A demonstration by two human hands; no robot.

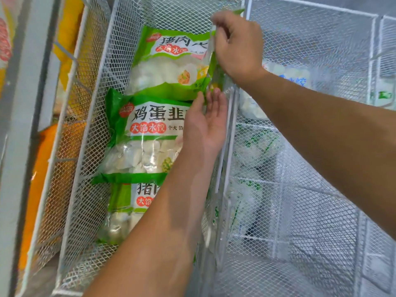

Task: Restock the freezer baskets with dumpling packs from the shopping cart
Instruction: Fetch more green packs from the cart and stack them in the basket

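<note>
Three green dumpling packs lie in a row inside the middle white mesh freezer basket [92, 116]. My right hand [237, 46] pinches the right edge of the far pack [169, 67], near the basket's right wall. My left hand [205, 123] reaches in from below with fingers straight, its fingertips touching the far pack's lower right corner. The left palm and forearm cover the right side of the middle pack [145, 133] and of the near pack [124, 206]. The shopping cart is out of view.
A second mesh basket [310, 189] on the right holds white and green packs [255, 146], seen through the mesh. On the left, another basket [70, 86] holds orange and yellow packs [42, 168]. A grey freezer frame [19, 125] runs down the left edge.
</note>
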